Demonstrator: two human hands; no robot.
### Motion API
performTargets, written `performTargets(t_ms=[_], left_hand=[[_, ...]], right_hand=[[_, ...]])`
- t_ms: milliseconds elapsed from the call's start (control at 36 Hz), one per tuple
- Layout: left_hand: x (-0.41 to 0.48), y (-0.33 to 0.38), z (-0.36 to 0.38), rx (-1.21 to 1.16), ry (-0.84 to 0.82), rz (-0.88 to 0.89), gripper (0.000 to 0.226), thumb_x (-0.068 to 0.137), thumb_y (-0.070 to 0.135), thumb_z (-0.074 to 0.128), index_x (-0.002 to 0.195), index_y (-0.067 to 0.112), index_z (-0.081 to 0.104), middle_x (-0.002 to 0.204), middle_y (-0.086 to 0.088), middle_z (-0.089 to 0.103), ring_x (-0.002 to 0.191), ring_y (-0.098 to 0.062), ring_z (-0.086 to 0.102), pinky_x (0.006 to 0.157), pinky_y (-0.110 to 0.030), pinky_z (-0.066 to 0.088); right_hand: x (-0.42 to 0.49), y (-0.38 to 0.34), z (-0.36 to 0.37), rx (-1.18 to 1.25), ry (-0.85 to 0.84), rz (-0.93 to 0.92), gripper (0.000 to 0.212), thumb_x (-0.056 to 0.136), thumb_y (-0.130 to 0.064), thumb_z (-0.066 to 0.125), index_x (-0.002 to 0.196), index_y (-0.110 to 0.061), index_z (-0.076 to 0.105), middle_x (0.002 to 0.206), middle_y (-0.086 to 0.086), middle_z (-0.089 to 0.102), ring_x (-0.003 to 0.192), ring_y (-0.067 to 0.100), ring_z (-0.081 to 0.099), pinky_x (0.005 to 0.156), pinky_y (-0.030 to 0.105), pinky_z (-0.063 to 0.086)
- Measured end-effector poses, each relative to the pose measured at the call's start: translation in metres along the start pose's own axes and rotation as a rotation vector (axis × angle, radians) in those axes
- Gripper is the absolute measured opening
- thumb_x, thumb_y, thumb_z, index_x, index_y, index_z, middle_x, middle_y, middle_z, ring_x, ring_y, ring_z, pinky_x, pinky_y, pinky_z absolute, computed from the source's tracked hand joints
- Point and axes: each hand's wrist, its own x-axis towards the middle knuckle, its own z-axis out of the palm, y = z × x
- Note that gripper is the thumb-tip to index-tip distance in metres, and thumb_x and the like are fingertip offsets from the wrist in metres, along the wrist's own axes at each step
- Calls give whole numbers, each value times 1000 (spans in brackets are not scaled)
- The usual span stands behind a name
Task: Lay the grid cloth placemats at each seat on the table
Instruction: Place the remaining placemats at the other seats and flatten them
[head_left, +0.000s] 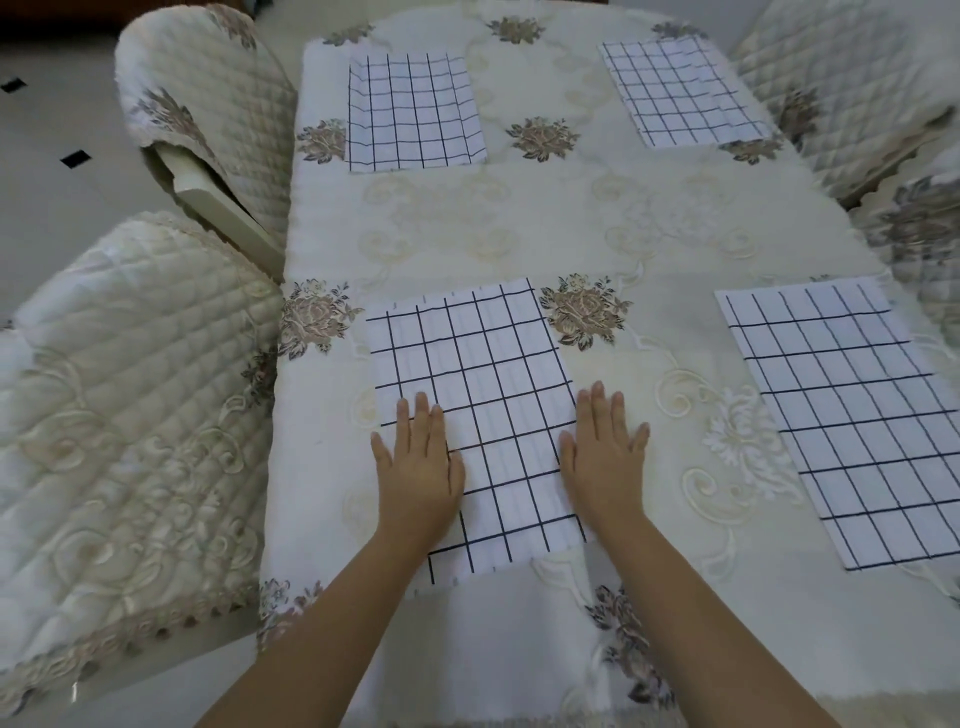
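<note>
Several white placemats with a dark grid lie flat on the cream embroidered table (519, 218). The near-left placemat (483, 395) is right in front of me. My left hand (418, 462) presses flat on its left edge, fingers straight. My right hand (602, 457) lies flat at its right edge, mostly on the tablecloth beside it. A second placemat (852, 415) lies at the near right, a third placemat (413, 111) at the far left, and a fourth placemat (683, 91) at the far right, with a ripple along its right side.
Quilted cream chairs stand round the table: a near chair (119, 441) and a far chair (208, 119) on the left, and another chair (852, 104) on the right. Pale tiled floor (52, 171) shows at the left.
</note>
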Motion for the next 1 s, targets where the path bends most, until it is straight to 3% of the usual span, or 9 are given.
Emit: performTargets(t_ms=[56, 139, 306, 472, 556, 611, 667, 778, 1000], left_hand=[[-5, 19, 2, -20, -5, 79, 55, 83, 28, 34, 125, 1, 56, 136, -17, 52, 125, -35, 50, 90, -61, 43], [-21, 34, 14, -36, -66, 159, 52, 90, 31, 29, 129, 6, 55, 137, -11, 52, 127, -29, 50, 92, -57, 46], [-31, 14, 19, -6, -52, 191, 51, 87, 31, 34, 132, 16, 53, 141, -5, 48, 130, -25, 46, 96, -56, 41], [-39, -23, 18, -45, -31, 90, 53, 87, 33, 33, 136, 18, 43, 144, -9, 44, 135, -23, 29, 93, -64, 38], [-42, -33, 16, -104, -47, 60, 61, 86, 38, 28, 140, 12, 39, 149, -10, 34, 142, -20, 18, 100, -63, 31], [-44, -37, 14, -225, -23, 21, 73, 84, 48, 14, 146, 12, 28, 156, -4, 15, 141, -9, 1, 114, -51, 12], [-46, -39, 9, -384, -4, -41, 69, 89, 49, 19, 147, 13, 22, 158, 0, 5, 139, -2, -5, 117, -37, -2], [-48, -39, 3, -535, 29, -123, 52, 99, 20, 38, 148, 12, 22, 158, 1, 9, 144, -7, 3, 116, -27, -5], [-43, -42, -4, -552, -2, -180, 54, 98, 19, 40, 147, 11, 22, 157, -1, 15, 145, -14, 9, 120, -33, 6]], right_hand=[[-9, -16, 5, -25, 59, -85, 59, 88, -33, 25, 133, -4, 49, 143, 14, 45, 129, 36, 45, 95, 63, 37], [-29, -33, 22, -27, 32, -175, 50, 92, -29, 26, 131, -10, 51, 139, 9, 51, 128, 30, 48, 91, 58, 45], [-35, -6, 29, -11, 30, -131, 55, 90, -34, 28, 140, -16, 41, 149, 2, 38, 137, 27, 37, 100, 56, 37], [-38, 32, 20, 62, 37, -28, 67, 85, -44, -5, 147, -20, 3, 153, -10, -4, 144, 11, 1, 116, 47, 6], [-37, 28, 9, 162, 109, 9, 62, 90, -37, 17, 143, -11, 35, 154, 1, 26, 142, 21, 25, 111, 46, 25], [-34, 21, -2, 251, 133, 65, 42, 93, -19, 41, 131, -5, 51, 143, 10, 44, 132, 27, 39, 100, 39, 38], [-29, 15, -12, 373, 74, 153, 33, 91, -10, 49, 124, -4, 53, 131, 12, 47, 118, 27, 44, 88, 32, 39], [-23, 8, -22, 550, -40, 304, 33, 92, -14, 52, 123, -2, 48, 125, 15, 47, 101, 27, 51, 78, 27, 37], [-25, 0, -24, 595, -151, 395, 25, 93, -8, 43, 114, 3, 50, 104, 14, 57, 91, 26, 54, 69, 25, 35]])
